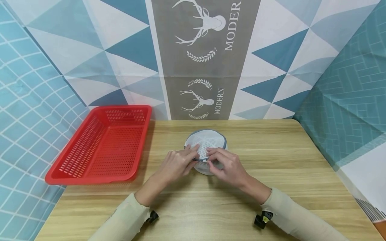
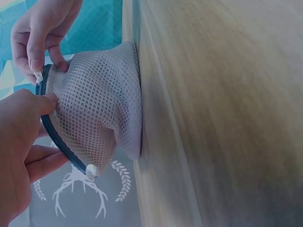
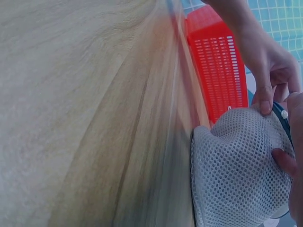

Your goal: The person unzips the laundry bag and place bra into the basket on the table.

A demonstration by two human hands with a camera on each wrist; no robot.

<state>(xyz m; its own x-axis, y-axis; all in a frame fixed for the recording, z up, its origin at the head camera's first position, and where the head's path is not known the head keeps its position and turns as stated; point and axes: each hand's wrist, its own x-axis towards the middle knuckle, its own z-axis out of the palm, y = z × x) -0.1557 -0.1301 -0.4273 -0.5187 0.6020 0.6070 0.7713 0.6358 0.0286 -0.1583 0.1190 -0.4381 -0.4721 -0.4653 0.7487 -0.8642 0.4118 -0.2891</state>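
A white mesh laundry bag (image 1: 206, 138) with a dark blue zipped edge stands on the table, its mesh side (image 2: 92, 97) bulging and creased. My left hand (image 1: 180, 162) pinches the blue edge between thumb and fingers. Close beside it, my right hand (image 1: 228, 166) pinches the edge at the small white zipper pull (image 2: 39, 76). A second white tab (image 2: 91, 171) sits further along the edge in the left wrist view. In the right wrist view, a right-hand finger (image 3: 284, 161) lies against the mesh (image 3: 234, 165). The bag's inside is hidden.
A red plastic basket (image 1: 140, 147) with slotted walls stands on the left of the wooden table (image 1: 271, 147). Patterned cloth (image 1: 126, 50) hangs behind the table, with blue tiled sheets at the left and right sides.
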